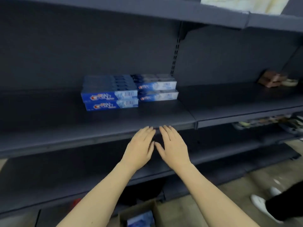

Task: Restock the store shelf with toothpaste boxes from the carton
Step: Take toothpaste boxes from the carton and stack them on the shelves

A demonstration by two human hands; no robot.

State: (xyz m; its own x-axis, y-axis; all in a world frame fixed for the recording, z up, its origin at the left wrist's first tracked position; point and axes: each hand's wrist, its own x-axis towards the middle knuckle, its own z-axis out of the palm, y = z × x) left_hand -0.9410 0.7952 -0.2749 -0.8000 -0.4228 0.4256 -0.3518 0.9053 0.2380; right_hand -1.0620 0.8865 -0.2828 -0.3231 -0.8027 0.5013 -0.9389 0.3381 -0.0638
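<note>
Blue and white toothpaste boxes lie stacked on the dark grey middle shelf (49,118), in two side-by-side stacks: a left stack (110,94) and a right stack (156,88), each two layers high. My left hand (141,148) and my right hand (173,146) hover side by side in front of the shelf's front edge, palms down, fingers spread, both empty and a little below and in front of the stacks. The brown carton (139,213) stands on the floor at the bottom, with blue boxes showing inside.
A lower dark shelf (65,177) juts out under my arms. On the right-hand shelf bay lie brown and pale packages (277,79). Another person's white shoe and dark trouser leg (262,203) stand on the floor at the lower right. An upper shelf (147,12) overhangs.
</note>
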